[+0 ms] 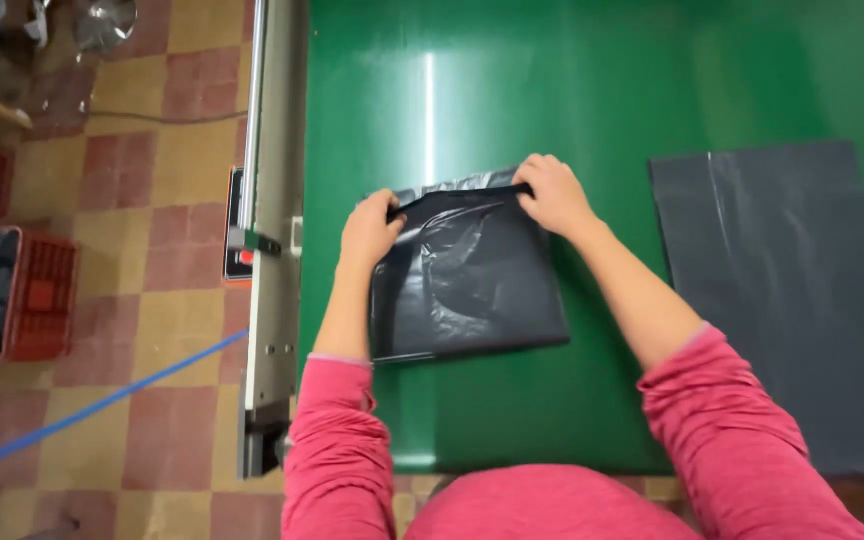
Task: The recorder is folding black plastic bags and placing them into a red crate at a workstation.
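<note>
Hands pinch the far edge of a folded black bag (467,275) lying on my green table (512,90), left hand (370,228) and right hand (552,195) apart at its corners, keeping the fold flat.

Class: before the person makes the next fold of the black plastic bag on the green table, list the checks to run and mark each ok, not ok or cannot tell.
1. Left hand pinches the far edge of the folded black bag: ok.
2. Right hand pinches that same edge: ok.
3. Bag lies fully on the green table: ok.
4. Bag surface smooth: not ok, wrinkled.
5. Flat dark sheet apart from the bag: ok.
</note>
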